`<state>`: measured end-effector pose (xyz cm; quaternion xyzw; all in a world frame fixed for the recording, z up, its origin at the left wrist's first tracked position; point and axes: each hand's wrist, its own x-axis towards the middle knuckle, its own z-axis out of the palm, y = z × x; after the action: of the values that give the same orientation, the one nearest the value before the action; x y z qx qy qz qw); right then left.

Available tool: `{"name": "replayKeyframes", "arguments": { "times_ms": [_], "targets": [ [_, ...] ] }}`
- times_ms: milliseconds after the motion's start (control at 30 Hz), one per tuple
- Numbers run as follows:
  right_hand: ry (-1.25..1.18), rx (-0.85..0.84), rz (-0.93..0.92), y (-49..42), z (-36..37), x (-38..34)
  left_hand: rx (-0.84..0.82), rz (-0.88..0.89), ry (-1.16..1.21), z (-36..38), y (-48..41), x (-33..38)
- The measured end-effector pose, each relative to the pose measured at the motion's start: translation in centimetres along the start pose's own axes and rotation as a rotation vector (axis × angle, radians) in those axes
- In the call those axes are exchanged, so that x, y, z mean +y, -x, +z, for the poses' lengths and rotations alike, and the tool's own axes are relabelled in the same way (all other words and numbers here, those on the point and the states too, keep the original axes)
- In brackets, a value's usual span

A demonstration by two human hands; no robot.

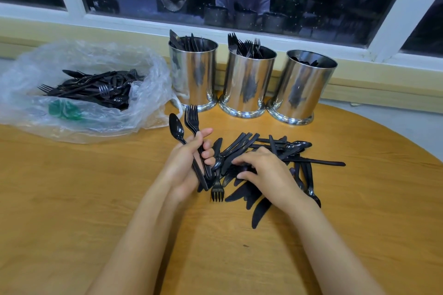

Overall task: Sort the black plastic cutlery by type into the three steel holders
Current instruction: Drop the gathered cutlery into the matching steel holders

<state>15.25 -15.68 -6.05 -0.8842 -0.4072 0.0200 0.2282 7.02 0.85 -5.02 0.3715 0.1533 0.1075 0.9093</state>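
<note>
The left hand [187, 160] grips forks [192, 117] and a spoon [176, 128] by their handles; the right hand [268, 170] curls into the loose pile [239, 146] on the table [96, 187] before the steel holders [247, 84], its hold hidden; light, stiff, slick pieces, likely best pinched mid-handle.

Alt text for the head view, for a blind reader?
The left hand grips several forks and a spoon, heads up, while the right hand touches a pile of black cutlery on a wooden table. Behind stand three steel holders; a plastic bag with more cutlery lies left.
</note>
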Motion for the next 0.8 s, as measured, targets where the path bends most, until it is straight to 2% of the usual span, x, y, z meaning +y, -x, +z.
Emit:
{"name": "replayKeyframes", "arguments": {
  "times_ms": [133,233,300,367,433,467,600,800],
  "targets": [
    [0.004,0.067,-0.061,-0.1,0.6,0.4,0.009,0.001,-0.006,0.0,0.0,0.0],
    [-0.048,0.292,-0.179,-0.2,-0.4,0.5,0.008,0.009,-0.015,0.0,-0.1,-0.1],
    [-0.217,0.496,-0.202,-0.3,-1.8,-0.3,-0.003,0.011,-0.03,0.0,-0.1,-0.1],
    [-0.555,0.581,-0.09,-0.7,-3.5,-1.4,-0.028,0.006,-0.065,0.1,0.0,-0.2],
    [-0.872,0.51,0.041,-1.4,-4.7,-2.2,-0.071,-0.012,-0.128,0.3,0.2,-0.4],
    [-0.926,0.445,0.077,-1.8,-5.1,-2.4,-0.093,-0.026,-0.173,0.5,0.3,-0.5],
    [-0.821,0.294,0.062,-3.4,-4.6,-2.8,-0.212,-0.087,-0.345,1.2,1.0,-0.8],
    [-0.762,0.326,0.043,-4.3,-3.2,-3.1,-0.221,-0.041,-0.549,1.2,1.3,-0.5]
  ]
}}
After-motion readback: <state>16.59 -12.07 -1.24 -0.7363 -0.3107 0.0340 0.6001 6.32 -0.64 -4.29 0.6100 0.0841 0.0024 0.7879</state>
